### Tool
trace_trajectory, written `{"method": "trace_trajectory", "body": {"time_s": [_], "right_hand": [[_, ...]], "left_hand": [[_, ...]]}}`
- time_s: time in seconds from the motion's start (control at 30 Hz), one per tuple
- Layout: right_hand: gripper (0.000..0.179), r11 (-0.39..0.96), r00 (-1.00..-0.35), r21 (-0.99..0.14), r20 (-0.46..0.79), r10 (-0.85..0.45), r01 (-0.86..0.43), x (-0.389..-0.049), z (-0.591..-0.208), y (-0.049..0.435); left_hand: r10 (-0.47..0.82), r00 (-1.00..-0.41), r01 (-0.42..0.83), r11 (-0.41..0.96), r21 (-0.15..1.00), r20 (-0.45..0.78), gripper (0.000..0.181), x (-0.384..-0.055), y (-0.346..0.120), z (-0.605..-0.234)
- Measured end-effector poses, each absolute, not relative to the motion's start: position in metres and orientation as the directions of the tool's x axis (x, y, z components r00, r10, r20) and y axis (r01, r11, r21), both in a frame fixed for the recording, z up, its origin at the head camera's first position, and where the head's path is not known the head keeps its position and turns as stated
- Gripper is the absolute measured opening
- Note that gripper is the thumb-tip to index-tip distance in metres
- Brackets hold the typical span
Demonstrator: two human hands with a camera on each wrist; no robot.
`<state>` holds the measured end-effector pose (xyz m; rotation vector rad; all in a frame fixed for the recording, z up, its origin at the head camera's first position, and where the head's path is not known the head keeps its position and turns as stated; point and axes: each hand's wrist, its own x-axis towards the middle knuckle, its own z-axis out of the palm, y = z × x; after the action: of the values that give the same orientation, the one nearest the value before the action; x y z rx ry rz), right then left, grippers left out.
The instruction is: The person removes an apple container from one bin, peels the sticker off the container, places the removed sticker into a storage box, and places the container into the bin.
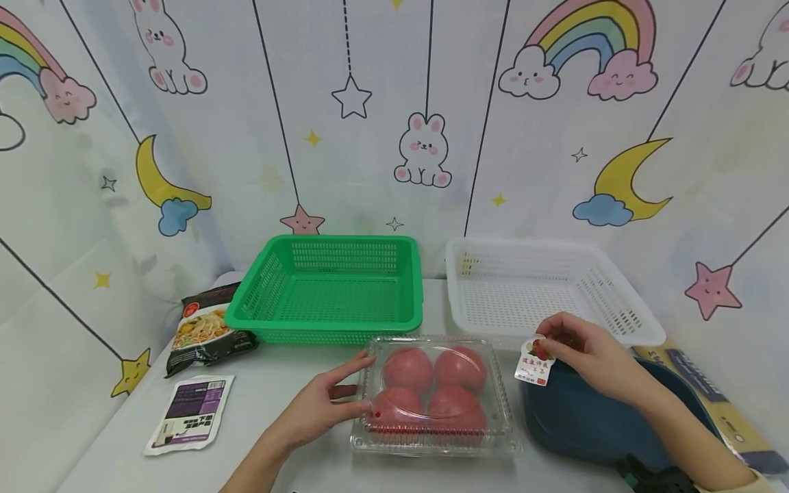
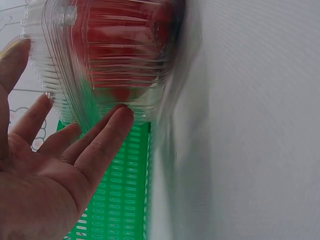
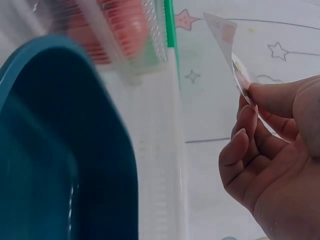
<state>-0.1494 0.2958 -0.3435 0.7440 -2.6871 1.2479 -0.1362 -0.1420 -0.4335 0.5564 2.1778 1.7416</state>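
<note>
A clear plastic clamshell box (image 1: 493,418) with several round red fruits (image 1: 408,370) in it stands at the front middle. My left hand (image 1: 317,409) touches the box's left side with its fingers extended; in the left wrist view the fingertips (image 2: 123,116) lie along the ridged plastic wall. Between thumb and fingers, my right hand (image 1: 594,356) pinches a small white sticker (image 1: 532,366) bearing a red fruit picture and red writing. It holds the sticker up near the front of the white basket (image 1: 459,301). From the right wrist, the sticker (image 3: 220,35) appears bent and nearly edge-on.
A green basket (image 1: 327,325) stands behind the box. Below the right forearm lies a dark blue tub (image 1: 592,424), overlapping a yellow-and-blue package (image 1: 733,411). To the left are a black noodle packet (image 1: 206,332) and a purple-and-white pouch (image 1: 191,414). A printed curtain (image 1: 370,171) hangs behind.
</note>
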Motion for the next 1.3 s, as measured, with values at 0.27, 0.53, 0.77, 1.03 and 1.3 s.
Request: {"method": "trace_trajectory", "body": {"time_s": [0.27,0.53,0.77,1.03,1.3], "right_hand": [[0.009,0.603,-0.897,-0.680,0.200,-0.394,-0.417,-0.146,-0.343,0.315],[0.010,0.645,-0.891,-0.666,0.070,-0.448,-0.376,-0.153,-0.359,0.332],[0.005,0.649,-0.853,-0.661,-0.024,-0.521,-0.378,-0.159,-0.377,0.343],[0.007,0.683,-0.838,-0.651,-0.131,-0.530,-0.331,-0.163,-0.394,0.345],[0.007,0.704,-0.845,-0.637,-0.151,-0.513,-0.313,-0.163,-0.404,0.346]], "left_hand": [[0.467,-0.884,0.122,0.200,0.972,0.014,0.070,-0.136,-0.142,-0.433],[0.473,-0.881,0.109,0.191,0.975,0.006,0.070,-0.136,-0.142,-0.433],[0.472,-0.882,0.108,0.192,0.975,0.005,0.070,-0.136,-0.142,-0.433],[0.470,-0.883,0.105,0.189,0.976,0.004,0.070,-0.136,-0.142,-0.434],[0.471,-0.882,0.106,0.173,0.979,0.012,0.071,-0.137,-0.142,-0.435]]}}
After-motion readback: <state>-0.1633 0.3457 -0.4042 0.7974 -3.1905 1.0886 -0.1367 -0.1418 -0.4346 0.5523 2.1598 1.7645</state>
